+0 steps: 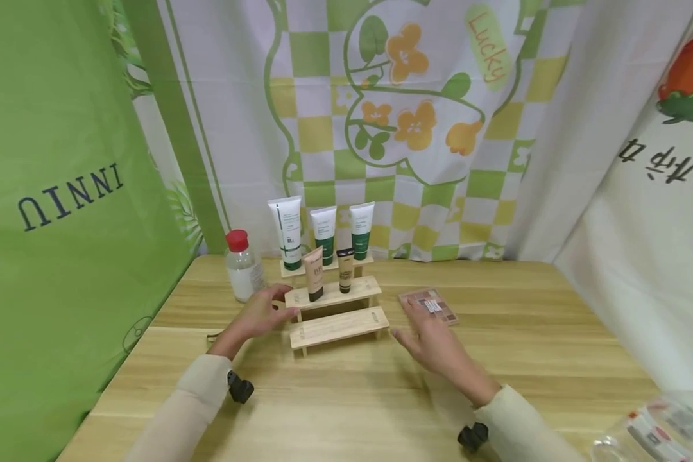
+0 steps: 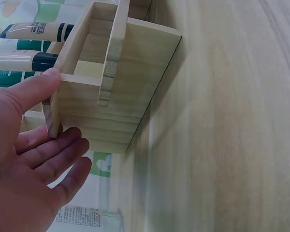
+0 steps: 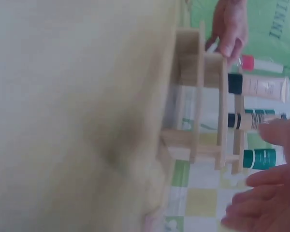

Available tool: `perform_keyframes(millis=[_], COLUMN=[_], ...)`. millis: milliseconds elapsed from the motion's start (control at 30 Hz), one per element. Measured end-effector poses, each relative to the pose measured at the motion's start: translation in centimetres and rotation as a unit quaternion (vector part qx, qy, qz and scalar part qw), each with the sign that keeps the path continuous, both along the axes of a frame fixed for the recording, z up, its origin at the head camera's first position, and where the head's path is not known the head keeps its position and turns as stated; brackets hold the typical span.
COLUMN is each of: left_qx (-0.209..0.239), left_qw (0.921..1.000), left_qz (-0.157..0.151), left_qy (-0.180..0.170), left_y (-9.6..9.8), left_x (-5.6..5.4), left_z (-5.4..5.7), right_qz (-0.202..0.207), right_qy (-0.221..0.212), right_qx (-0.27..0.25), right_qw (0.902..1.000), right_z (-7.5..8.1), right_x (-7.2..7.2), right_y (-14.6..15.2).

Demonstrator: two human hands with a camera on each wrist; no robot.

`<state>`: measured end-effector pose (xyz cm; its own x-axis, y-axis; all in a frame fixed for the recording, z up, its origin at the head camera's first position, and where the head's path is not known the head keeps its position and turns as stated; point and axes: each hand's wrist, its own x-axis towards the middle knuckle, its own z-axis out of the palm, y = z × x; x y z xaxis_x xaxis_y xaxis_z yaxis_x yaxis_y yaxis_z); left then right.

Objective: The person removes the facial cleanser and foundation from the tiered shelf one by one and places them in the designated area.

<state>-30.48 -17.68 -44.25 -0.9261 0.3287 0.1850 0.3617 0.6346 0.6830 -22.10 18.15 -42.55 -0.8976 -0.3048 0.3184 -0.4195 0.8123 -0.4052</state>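
A three-step wooden display stand (image 1: 339, 326) stands on the table. My left hand (image 1: 262, 312) holds the left end of its middle step; in the left wrist view the thumb (image 2: 36, 89) lies at the step's front edge and the fingers reach behind it. On that step stand a beige tube (image 1: 314, 273) and a smaller tube with a black cap (image 1: 345, 269). Three white-and-green tubes (image 1: 323, 234) stand along the top step, while the lowest one is bare. My right hand (image 1: 436, 340) hovers right of the stand, fingers extended, overlapping a makeup palette (image 1: 433, 305) in the head view.
A clear bottle with a red cap (image 1: 244, 269) stands left of the stand. At the near right corner lies a transparent plastic container (image 1: 664, 427). Patterned curtains (image 1: 404, 115) hang behind the table (image 1: 346, 410), with a green cloth on the left.
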Motion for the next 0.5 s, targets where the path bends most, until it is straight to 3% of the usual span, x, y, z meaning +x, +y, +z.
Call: perform_keyframes(millis=[133, 267, 400, 500], left_qx=[-0.018, -0.030, -0.038, -0.039], left_qw=[0.9998, 0.9995, 0.9989, 0.9987], left_qz=[0.000, 0.003, -0.001, -0.001], left_qy=[0.011, 0.012, 0.026, 0.033], left_y=[-0.1, -0.2, -0.2, -0.3], left_x=[0.0, 0.2, 0.2, 0.1], left_z=[0.2, 0.1, 0.2, 0.5], right_qz=[0.022, 0.020, 0.017, 0.014], right_qy=[0.027, -0.008, -0.031, -0.025], right_qx=[-0.104, -0.177, -0.196, -0.190], right_qw=[0.9940, 0.9839, 0.9800, 0.9814], right_z=[1.5, 2.4, 2.8, 3.1], right_x=[-3.7, -6.8, -8.9, -9.7], right_y=[-1.5, -3.9, -6.7, -8.4])
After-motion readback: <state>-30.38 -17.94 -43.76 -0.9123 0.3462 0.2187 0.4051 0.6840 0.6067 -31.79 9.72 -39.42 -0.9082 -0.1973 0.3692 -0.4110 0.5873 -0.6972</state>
